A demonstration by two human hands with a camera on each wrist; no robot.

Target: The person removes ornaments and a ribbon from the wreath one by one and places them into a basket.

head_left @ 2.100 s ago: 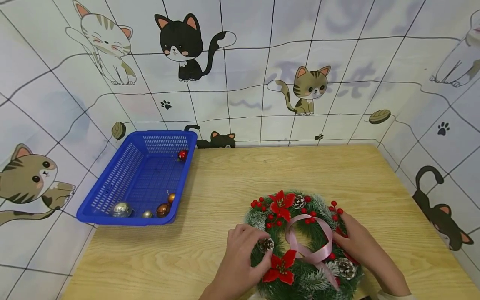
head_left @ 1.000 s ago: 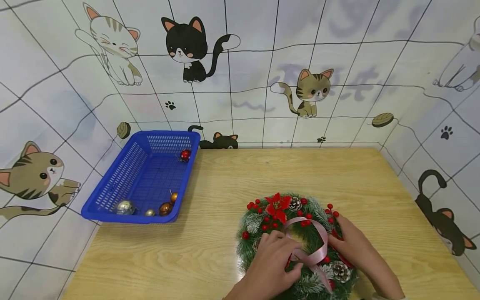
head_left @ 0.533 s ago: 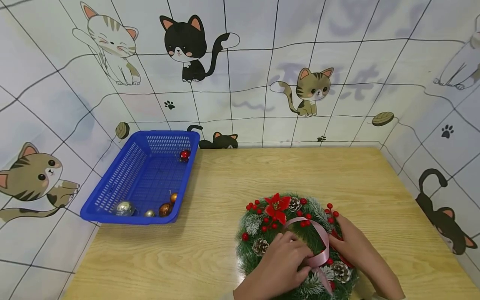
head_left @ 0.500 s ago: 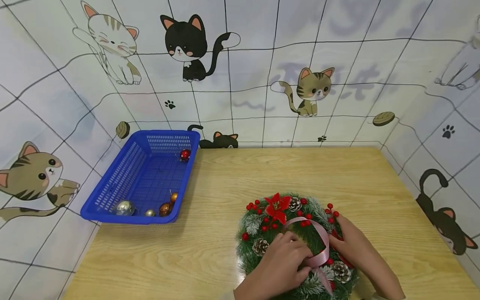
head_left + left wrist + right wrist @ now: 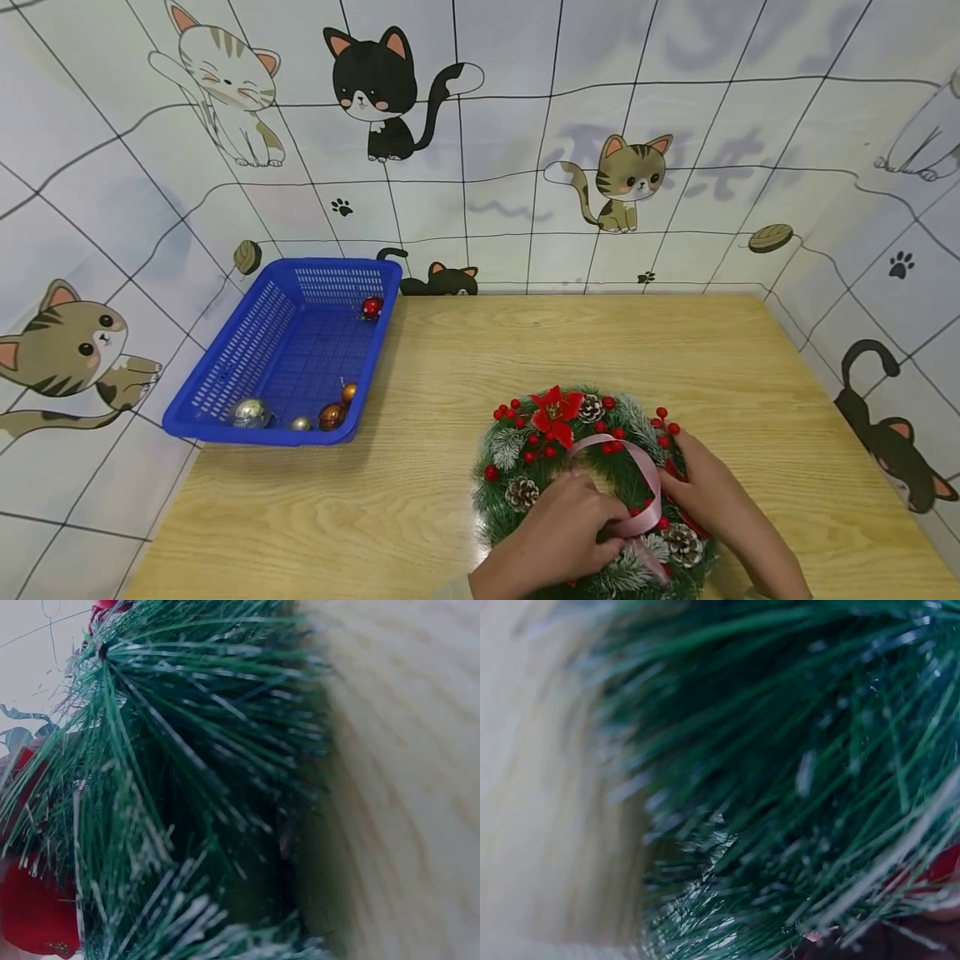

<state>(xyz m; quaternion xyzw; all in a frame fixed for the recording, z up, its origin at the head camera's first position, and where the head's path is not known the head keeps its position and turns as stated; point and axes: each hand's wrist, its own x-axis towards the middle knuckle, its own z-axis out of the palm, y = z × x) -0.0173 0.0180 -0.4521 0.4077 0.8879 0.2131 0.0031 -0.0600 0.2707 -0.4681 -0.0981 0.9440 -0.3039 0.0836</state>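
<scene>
A green Christmas wreath point(image 5: 498, 521) with frosted tips lies on the table, trimmed with red berries, pinecones point(image 5: 521, 493) and a red poinsettia point(image 5: 557, 414). A loop of pink ribbon point(image 5: 651, 483) stands over its middle. My left hand point(image 5: 562, 529) reaches across the wreath's lower left, fingers curled at the ribbon and pinching it; the fingertips are partly hidden. With my right hand point(image 5: 708, 487) I grip the wreath's right edge, thumb on top beside a red petal. Both wrist views show mostly close green needles point(image 5: 195, 712), with no clear sight of the fingers.
At the back left is a blue plastic basket point(image 5: 281, 435). It holds a silver bauble point(image 5: 251, 413), a red one point(image 5: 372, 307) and several small gold and brown ones. The wooden table point(image 5: 450, 358) meets cat-patterned walls behind and at both sides.
My left hand has moved right from the left pinecone to the ribbon, leaving that pinecone uncovered and hiding the lower poinsettia. The wreath has shifted slightly left in view. My right hand keeps its hold.
</scene>
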